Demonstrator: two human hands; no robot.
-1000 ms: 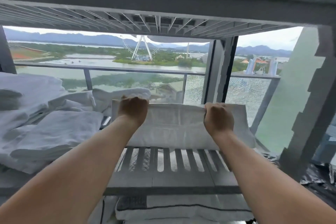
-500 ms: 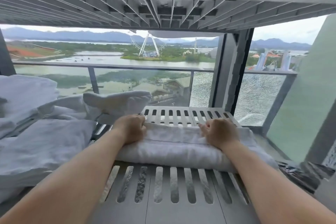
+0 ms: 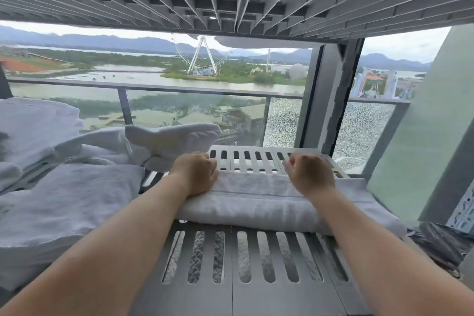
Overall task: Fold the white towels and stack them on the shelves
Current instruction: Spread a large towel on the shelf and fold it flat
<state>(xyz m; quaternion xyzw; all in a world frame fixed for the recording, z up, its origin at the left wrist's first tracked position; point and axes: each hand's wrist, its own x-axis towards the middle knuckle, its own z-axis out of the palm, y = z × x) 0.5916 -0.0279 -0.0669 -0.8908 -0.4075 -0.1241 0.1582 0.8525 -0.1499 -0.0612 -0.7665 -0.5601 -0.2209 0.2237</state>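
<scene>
A folded white towel (image 3: 256, 202) is laid across the middle of the slatted shelf (image 3: 243, 277), with its long side running from left to right. The left hand (image 3: 195, 173) is rested on its far left part, and the right hand (image 3: 309, 174) is held at its far edge, more to the right. On both hands the fingers are curled together under the palm. Whether cloth is pinched inside cannot be told, because the backs of the hands hide it.

The towel is judged to be soft, light and thick, not slippery and not fragile. It would probably sag and open if lifted by one corner. It is better taken at both ends of the folded edge, or supported from below with flat palms. Other white towels (image 3: 64, 200) are piled at the left, near it.
</scene>
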